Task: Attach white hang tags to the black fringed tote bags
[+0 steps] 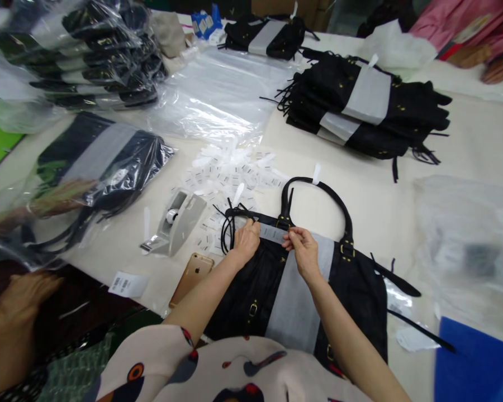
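Observation:
A black handbag (356, 296) lies flat before me, a grey wrap band (297, 307) round its middle and one handle (344, 206) arched up away from me. Across its top edge, a narrow grey strip with small printed marks (271, 233) stretches between my hands. My left hand (246, 241) is closed at the strip's left end, beside the bag's thin black cords. My right hand (303, 250) pinches the right end between thumb and fingers. Many small white printed tags (230, 170) lie scattered just beyond the bag.
Left of the bag are a tape dispenser (174, 223) and a gold phone (191, 279). Another person's hands handle a plastic-wrapped bag (104, 162) at left. Stacked black bags (369, 106) stand behind right; a blue sheet (473, 363) lies at right. A pink-sleeved person is at far right.

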The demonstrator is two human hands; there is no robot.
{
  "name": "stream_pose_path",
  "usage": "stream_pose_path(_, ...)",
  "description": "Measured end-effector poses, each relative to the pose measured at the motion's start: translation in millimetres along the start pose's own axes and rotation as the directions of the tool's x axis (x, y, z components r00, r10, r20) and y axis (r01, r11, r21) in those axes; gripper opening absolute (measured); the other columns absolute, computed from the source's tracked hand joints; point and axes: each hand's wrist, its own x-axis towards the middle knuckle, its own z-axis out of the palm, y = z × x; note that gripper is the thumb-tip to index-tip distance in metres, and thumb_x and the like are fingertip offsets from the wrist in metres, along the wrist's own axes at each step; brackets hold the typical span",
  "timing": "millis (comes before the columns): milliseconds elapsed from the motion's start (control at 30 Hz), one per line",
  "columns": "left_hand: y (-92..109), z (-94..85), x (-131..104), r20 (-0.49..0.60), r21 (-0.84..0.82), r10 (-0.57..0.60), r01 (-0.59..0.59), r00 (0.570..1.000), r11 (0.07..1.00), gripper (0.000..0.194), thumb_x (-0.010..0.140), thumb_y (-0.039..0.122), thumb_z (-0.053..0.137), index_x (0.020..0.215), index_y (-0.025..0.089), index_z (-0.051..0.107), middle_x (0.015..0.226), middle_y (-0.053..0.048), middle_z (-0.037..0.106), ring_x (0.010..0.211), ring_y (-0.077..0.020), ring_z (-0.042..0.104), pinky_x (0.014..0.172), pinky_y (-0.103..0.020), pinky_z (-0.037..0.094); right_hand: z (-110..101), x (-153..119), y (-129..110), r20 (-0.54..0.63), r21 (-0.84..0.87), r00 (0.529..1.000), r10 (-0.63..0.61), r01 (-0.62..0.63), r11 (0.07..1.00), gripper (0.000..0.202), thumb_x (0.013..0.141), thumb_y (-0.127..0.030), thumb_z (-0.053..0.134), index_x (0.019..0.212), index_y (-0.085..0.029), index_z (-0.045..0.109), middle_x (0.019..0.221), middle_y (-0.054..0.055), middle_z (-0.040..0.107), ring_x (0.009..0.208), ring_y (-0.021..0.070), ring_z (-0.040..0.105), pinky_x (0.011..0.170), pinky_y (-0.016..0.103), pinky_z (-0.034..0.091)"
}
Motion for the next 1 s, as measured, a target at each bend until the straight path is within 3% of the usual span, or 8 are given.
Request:
stream_pose_path(133, -4.3, -8.0, 0.0, 0.005, -0.085, 0.066, -0.065, 0.998, 0.994, 0.017, 0.082, 0.020, 0.040, 0.089, 0.015, 0.056, 0.094, -0.009, 0.055, 0.078, -0.0184, 0.057, 0.069, -0.029, 0.043, -0.4, -0.4, 0.7, 0.014, -0.039, 1.000, -0.009, 0.009, 0.999, 0.027, 0.069, -0.040, 0.059, 0.084, -0.017, 0.056, 0.064, 0.000, 0.060, 0.049, 0.0107, 0.055, 0.045, 0.023, 0.042)
stream_pose_path(233, -5.8, -10.3, -0.6, -0.033, -0.335, 0.017, -0.027, 0.999, 0.942, 0.006, 0.076, 0.018, 0.049, 0.076, 0.016, 0.055, 0.076, -0.003, 0.056, 0.070, -0.0141, 0.056, 0.066, -0.026, 0.043, 2.4, -1.1, 2.8, 0.037, -0.092, 0.999, -0.012, 0.015, 0.996, 0.028, 0.069, -0.040, 0.059, 0.085, -0.017, 0.060, 0.066, 0.000, 0.060, 0.051, 0.0108, 0.055, 0.047, 0.024, 0.043)
stream_pose_path(333, -4.8, -8.7, 1.2, 0.039, -0.672, -0.076, 0.083, 0.996, 0.736, 0.006, 0.070, 0.013, 0.052, 0.074, 0.017, 0.055, 0.056, 0.005, 0.050, 0.048, -0.0077, 0.049, 0.050, -0.020, 0.039, 6.2, -2.2, 6.3, 0.061, -0.120, 0.998, 0.010, -0.003, 0.993, 0.028, 0.068, -0.040, 0.059, 0.085, -0.018, 0.062, 0.067, 0.000, 0.061, 0.051, 0.0113, 0.055, 0.048, 0.025, 0.044)
stream_pose_path(400, -3.0, -8.1, 2.6, 0.105, -0.803, -0.069, 0.125, 0.992, 0.582, 0.008, 0.068, 0.013, 0.054, 0.075, 0.016, 0.057, 0.049, 0.008, 0.048, 0.039, -0.0052, 0.043, 0.042, -0.018, 0.034, 7.7, -3.0, 8.2, 0.066, -0.123, 0.997, 0.025, -0.017, 0.992, 0.028, 0.068, -0.040, 0.059, 0.085, -0.018, 0.062, 0.066, 0.000, 0.061, 0.051, 0.0116, 0.056, 0.048, 0.025, 0.045)
stream_pose_path(533, 1.8, -12.2, 1.4, 0.249, -0.875, -0.037, 0.241, 0.968, 0.420, 0.005, 0.064, 0.016, 0.060, 0.068, 0.012, 0.061, 0.041, 0.005, 0.049, 0.037, -0.0059, 0.044, 0.039, -0.017, 0.031, 6.9, -3.4, 9.7, 0.063, -0.078, 0.997, 0.049, -0.044, 0.996, 0.028, 0.066, -0.039, 0.062, 0.086, -0.019, 0.061, 0.065, 0.000, 0.062, 0.051, 0.0118, 0.056, 0.048, 0.025, 0.045)
stream_pose_path(633, 4.6, -14.7, -1.0, 0.293, -0.899, -0.036, 0.288, 0.956, 0.330, 0.010, 0.059, 0.011, 0.064, 0.069, 0.010, 0.062, 0.046, 0.002, 0.055, 0.041, -0.0067, 0.049, 0.042, -0.017, 0.035, 5.3, -3.1, 10.0, 0.032, -0.028, 0.998, 0.052, -0.051, 0.998, 0.026, 0.064, -0.038, 0.064, 0.081, -0.018, 0.058, 0.063, -0.001, 0.061, 0.050, 0.0114, 0.056, 0.046, 0.024, 0.044)
stream_pose_path(767, 4.0, -10.3, 2.1, 0.244, -0.923, -0.080, 0.256, 0.967, 0.286, 0.012, 0.060, 0.008, 0.061, 0.071, 0.010, 0.064, 0.048, 0.002, 0.056, 0.041, -0.0061, 0.049, 0.043, -0.017, 0.037, 4.0, -3.0, 10.9, 0.019, -0.034, 0.999, 0.045, -0.045, 0.998, 0.023, 0.066, -0.037, 0.064, 0.077, -0.018, 0.060, 0.065, -0.001, 0.061, 0.051, 0.0103, 0.055, 0.047, 0.023, 0.043)
stream_pose_path(1000, -3.4, -10.4, 24.5, 0.008, -0.926, -0.144, 0.062, 0.990, 0.371, 0.011, 0.061, 0.014, 0.060, 0.070, 0.013, 0.067, 0.053, 0.003, 0.057, 0.042, -0.0045, 0.043, 0.043, -0.018, 0.033, 6.3, -3.2, 8.0, 0.054, -0.115, 0.998, 0.025, -0.018, 0.993, 0.020, 0.069, -0.036, 0.060, 0.078, -0.019, 0.062, 0.065, -0.002, 0.060, 0.051, 0.0102, 0.054, 0.049, 0.023, 0.043)
